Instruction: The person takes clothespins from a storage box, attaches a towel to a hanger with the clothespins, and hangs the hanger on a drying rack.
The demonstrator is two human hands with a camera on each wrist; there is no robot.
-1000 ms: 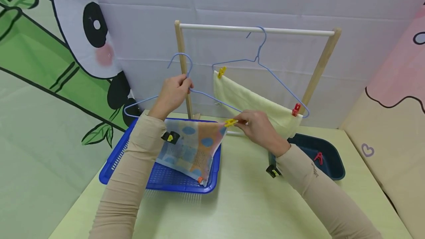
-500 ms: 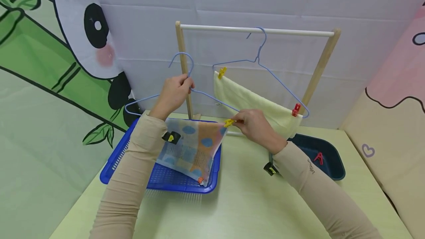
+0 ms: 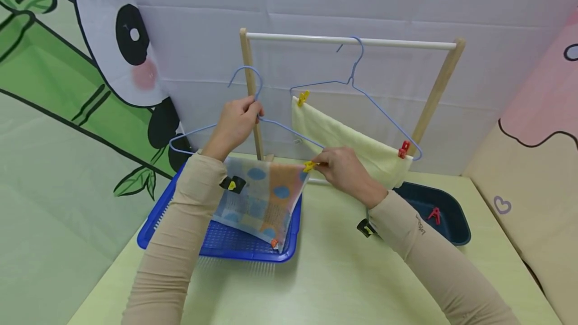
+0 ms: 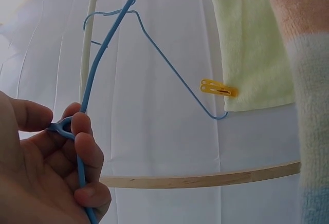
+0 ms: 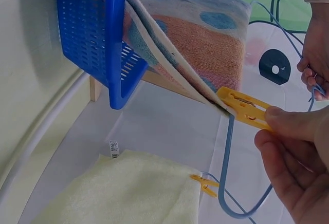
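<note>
My left hand [image 3: 239, 124] grips a blue wire hanger [image 3: 291, 128] just below its hook; the left wrist view shows fingers curled round the wire. My right hand [image 3: 347, 174] pinches a yellow clothespin [image 5: 244, 108] between thumb and fingers. That clothespin sits on a corner of a patterned towel [image 3: 280, 189], right at the hanger's bent end. Orange, grey and blue-dotted, the towel hangs folded over the blue basket [image 3: 289, 255]. Its far left corner is hidden behind my left forearm in the head view.
A rack [image 3: 289, 37] with a white bar stands at the back. From it hangs a second blue hanger [image 3: 384, 109] with a pale yellow towel [image 3: 347, 139], held by a yellow clothespin [image 3: 303, 98] and a red clothespin [image 3: 404, 149]. A dark tray [image 3: 460, 224] contains another red clothespin [image 3: 434, 215].
The held hanger has risen slightly in the head view. My right hand and the yellow clothespin have shifted a little to the left, with the pinch kept.
</note>
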